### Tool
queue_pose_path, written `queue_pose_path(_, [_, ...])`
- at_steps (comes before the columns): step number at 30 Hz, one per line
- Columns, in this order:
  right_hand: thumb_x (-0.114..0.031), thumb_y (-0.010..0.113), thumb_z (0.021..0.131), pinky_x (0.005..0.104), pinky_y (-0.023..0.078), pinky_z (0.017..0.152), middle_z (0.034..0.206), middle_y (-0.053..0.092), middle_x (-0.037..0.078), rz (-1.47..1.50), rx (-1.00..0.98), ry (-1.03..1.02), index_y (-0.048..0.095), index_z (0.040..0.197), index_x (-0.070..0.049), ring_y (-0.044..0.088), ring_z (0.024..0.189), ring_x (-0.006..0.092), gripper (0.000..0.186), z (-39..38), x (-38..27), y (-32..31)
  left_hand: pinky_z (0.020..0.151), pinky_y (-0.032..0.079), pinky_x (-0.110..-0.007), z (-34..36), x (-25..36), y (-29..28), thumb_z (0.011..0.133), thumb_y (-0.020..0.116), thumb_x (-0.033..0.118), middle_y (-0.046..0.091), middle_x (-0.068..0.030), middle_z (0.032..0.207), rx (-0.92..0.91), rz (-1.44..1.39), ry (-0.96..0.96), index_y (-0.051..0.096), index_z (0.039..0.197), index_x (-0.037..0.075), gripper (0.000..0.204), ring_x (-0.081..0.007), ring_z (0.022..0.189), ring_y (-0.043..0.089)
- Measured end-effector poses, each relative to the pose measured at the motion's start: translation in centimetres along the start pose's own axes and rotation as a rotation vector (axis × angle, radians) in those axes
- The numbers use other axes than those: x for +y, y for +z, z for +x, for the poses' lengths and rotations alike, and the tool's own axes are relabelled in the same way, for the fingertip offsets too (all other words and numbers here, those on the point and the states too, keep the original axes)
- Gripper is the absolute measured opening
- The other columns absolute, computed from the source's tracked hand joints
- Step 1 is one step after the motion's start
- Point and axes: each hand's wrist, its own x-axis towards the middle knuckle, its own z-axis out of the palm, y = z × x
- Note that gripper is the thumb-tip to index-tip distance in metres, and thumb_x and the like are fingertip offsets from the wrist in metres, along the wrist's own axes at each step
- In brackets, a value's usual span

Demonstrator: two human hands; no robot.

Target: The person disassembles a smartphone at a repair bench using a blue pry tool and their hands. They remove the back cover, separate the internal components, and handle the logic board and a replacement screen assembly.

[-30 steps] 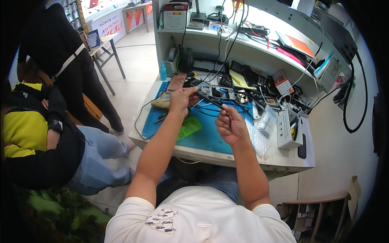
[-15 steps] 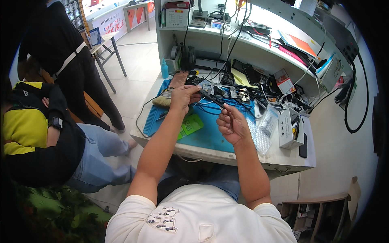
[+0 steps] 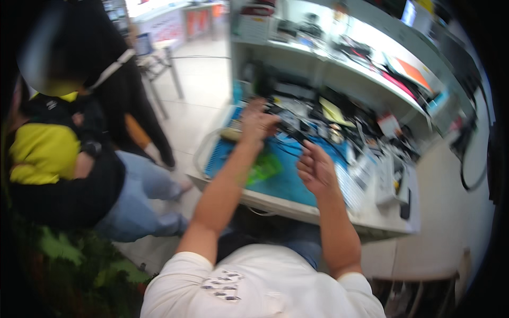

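Observation:
A slim black object (image 3: 292, 132), too blurred for its kind to show, stretches between my two hands above the blue work mat (image 3: 289, 188). My left hand (image 3: 256, 126) pinches its far left end. My right hand (image 3: 317, 167) grips the near right end between thumb and fingers. Under my left forearm lies a bright green packet (image 3: 266, 168). The pale bristles of a brush (image 3: 229, 133) show beside my left wrist. Behind the black object, phone parts and cables crowd the bench, smeared by motion.
A white box (image 3: 391, 183) stands at the bench's right, beside bubble wrap (image 3: 356, 186). A blue bottle (image 3: 237, 92) is at the back left. Shelves (image 3: 339, 66) rise behind. To my left, a person in black and yellow (image 3: 47, 153) sits near a standing person in black (image 3: 114, 79).
The whole view has shifted and blurred, so the bench sits further right in the picture. Both hands keep hold of the black object.

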Motion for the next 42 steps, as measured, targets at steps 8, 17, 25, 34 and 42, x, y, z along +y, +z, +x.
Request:
queue_pose_path(8, [-0.031, 0.063, 0.107, 0.0230, 0.027, 0.034, 0.060, 0.047, -0.004, -0.066, -0.038, -0.076, 0.060, 0.082, -0.013, 0.038, 0.047, 0.0081, 0.032, 0.7, -0.4, 3.5, 0.063, 0.064, -0.033, 1.2, 3.1, -0.8, 0.085, 0.090, 0.015, 0.076, -0.0083, 0.088, 0.049, -0.089, -0.062, 0.071, 0.099, 0.003, 0.026, -0.0188, 0.069, 0.074])
queue_pose_path(17, [-0.033, 0.064, 0.107, 0.0228, 0.028, 0.037, 0.063, 0.048, -0.003, -0.109, -0.121, -0.084, 0.059, 0.084, -0.011, 0.039, 0.050, 0.0082, 0.032, 1.5, -0.6, 5.6, 0.060, 0.063, -0.031, 0.7, 6.2, -1.5, 0.087, 0.087, 0.011, 0.075, -0.0094, 0.087, 0.107, -0.093, -0.018, 0.070, 0.099, 0.002, 0.023, -0.0180, 0.066, 0.074])
queue_pose_path(25, [-0.034, 0.067, 0.106, 0.0251, 0.033, 0.042, 0.067, 0.053, -0.002, -0.343, -0.170, -0.008, 0.061, 0.088, -0.012, 0.043, 0.052, 0.0096, 0.029, 0.8, 0.0, 2.7, 0.094, 0.060, -0.039, 2.2, 3.6, -3.5, 0.090, 0.083, 0.018, 0.078, -0.0037, 0.106, -0.097, -0.234, 0.066, 0.077, 0.108, 0.009, 0.021, -0.0176, 0.099, 0.074])
queue_pose_path(34, [-0.044, 0.070, 0.105, 0.0283, 0.040, 0.046, 0.069, 0.058, 0.002, -0.500, -0.057, 0.049, 0.062, 0.086, -0.007, 0.050, 0.053, 0.0118, 0.043, -1.3, 3.2, -3.8, 0.070, 0.064, -0.028, -3.8, 2.2, -2.5, 0.095, 0.081, 0.011, 0.078, -0.0078, 0.097, -0.033, -0.125, -0.073, 0.074, 0.113, 0.002, 0.021, -0.0160, 0.078, 0.075])
queue_pose_path(42, [-0.043, 0.072, 0.104, 0.0287, 0.047, 0.050, 0.075, 0.062, 0.004, -0.648, -0.017, 0.032, 0.064, 0.095, -0.003, 0.056, 0.059, 0.0118, 0.041, -0.1, 1.9, -3.7, 0.071, 0.067, -0.032, -3.3, 2.0, -2.4, 0.094, 0.080, 0.007, 0.078, -0.0096, 0.092, 0.063, -0.136, 0.039, 0.072, 0.104, 0.001, 0.015, -0.0179, 0.076, 0.076])
